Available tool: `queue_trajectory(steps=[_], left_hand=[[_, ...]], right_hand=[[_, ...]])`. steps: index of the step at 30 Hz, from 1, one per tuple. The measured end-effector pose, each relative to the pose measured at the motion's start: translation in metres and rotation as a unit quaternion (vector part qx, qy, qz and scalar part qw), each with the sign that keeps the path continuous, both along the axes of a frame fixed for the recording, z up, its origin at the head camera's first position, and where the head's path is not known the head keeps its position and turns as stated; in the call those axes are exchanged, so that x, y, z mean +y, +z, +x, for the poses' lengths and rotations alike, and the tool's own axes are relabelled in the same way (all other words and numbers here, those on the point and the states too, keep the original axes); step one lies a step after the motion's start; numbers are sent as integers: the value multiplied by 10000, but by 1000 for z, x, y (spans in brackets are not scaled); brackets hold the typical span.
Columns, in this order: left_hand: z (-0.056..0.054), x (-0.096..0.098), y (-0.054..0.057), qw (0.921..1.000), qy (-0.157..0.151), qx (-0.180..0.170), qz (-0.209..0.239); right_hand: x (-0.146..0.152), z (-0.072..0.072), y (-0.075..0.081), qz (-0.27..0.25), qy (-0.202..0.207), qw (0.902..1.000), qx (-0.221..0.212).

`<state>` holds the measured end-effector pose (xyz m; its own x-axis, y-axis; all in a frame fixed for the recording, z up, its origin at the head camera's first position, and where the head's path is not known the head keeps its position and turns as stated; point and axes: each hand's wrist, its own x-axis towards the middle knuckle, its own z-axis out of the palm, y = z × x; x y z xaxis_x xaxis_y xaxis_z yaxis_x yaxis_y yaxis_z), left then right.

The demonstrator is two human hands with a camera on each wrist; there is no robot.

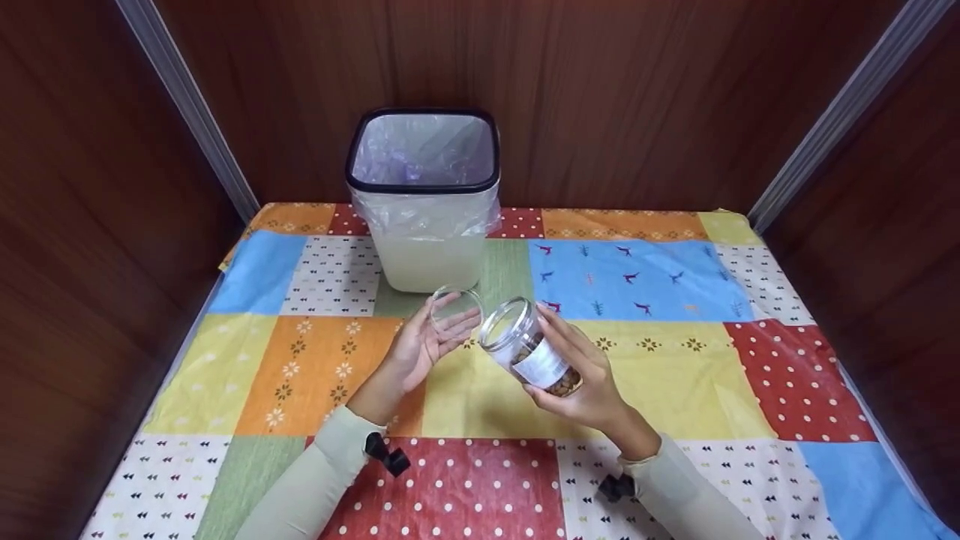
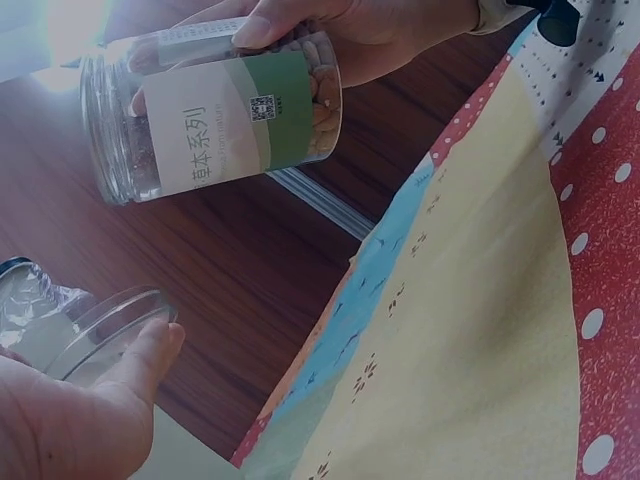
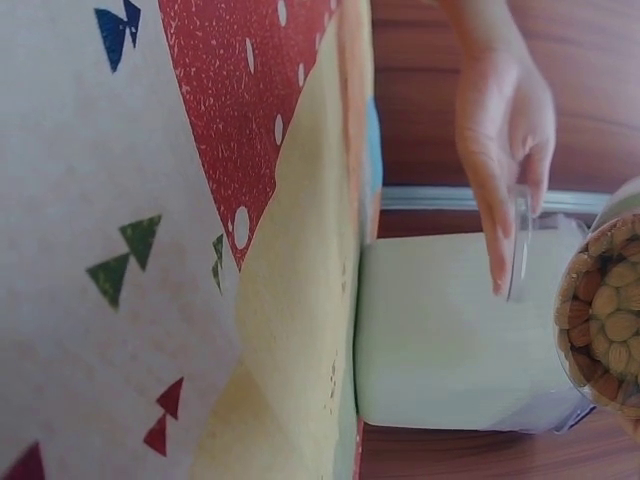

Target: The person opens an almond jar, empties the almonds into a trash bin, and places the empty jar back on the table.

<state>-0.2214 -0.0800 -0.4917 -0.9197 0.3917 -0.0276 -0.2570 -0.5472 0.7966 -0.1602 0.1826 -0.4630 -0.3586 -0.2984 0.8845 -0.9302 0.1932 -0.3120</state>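
A clear round jar lid (image 1: pixel 458 306) is held by my left hand (image 1: pixel 421 346), thumb at its rim and fingers along it. My right hand (image 1: pixel 583 373) grips a clear jar (image 1: pixel 541 363), fingers over one side and thumb on the other. Its uncovered mouth tilts left, facing the lid, with a gap between them. A white and green label (image 2: pixel 230 125) wraps the jar. Through the jar's bottom, almonds (image 3: pixel 610 315) show in the right wrist view. Jar and lid are raised over the patchwork cloth.
Beyond my left hand stands a whitish bin (image 1: pixel 431 262) with a dark rim and a clear plastic liner. Patchwork tablecloth (image 1: pixel 645 382) covers the table. Brown wood-grain panels (image 1: pixel 600 97) rise at the back and both sides.
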Motion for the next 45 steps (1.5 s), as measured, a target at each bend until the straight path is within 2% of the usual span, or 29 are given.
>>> queue_trajectory(steps=[4, 7, 15, 21, 24, 28, 31, 36, 39, 45], left_hand=[[-1, -1, -1, 9991, 128, -356, 198], [-2, -2, -3, 9987, 149, -459, 158], [-4, -8, -2, 9991, -311, -226, 168], [-5, -12, -3, 9990, -425, -89, 78], [-5, -13, -5, 9994, -308, -144, -82], [-6, -13, -8, 9990, 2, -228, -377], [-6, -13, -9, 9975, 175, -162, -662], [-7, -13, -12, 9949, 345, -194, -929], [-7, -14, -13, 9916, 508, -254, -1159], [-10, -16, -17, 9836, 825, -92, -1603]], right_hand=[[-1, 2, 3, -45, -16, 10000, 48], [0, 0, -1, -50, -31, 10000, 45], [3, -6, -11, -29, 8, 10000, 5], [3, -7, -10, -41, 44, 10000, 64], [3, -7, -10, -35, 56, 10000, 59], [2, -5, -9, -48, 62, 10000, 43], [2, -4, -9, -62, 53, 10000, 42], [5, -8, -17, -20, 62, 10000, 28], [8, -12, -24, -1, 46, 10000, 32], [10, -16, -29, -2, 52, 10000, 39]])
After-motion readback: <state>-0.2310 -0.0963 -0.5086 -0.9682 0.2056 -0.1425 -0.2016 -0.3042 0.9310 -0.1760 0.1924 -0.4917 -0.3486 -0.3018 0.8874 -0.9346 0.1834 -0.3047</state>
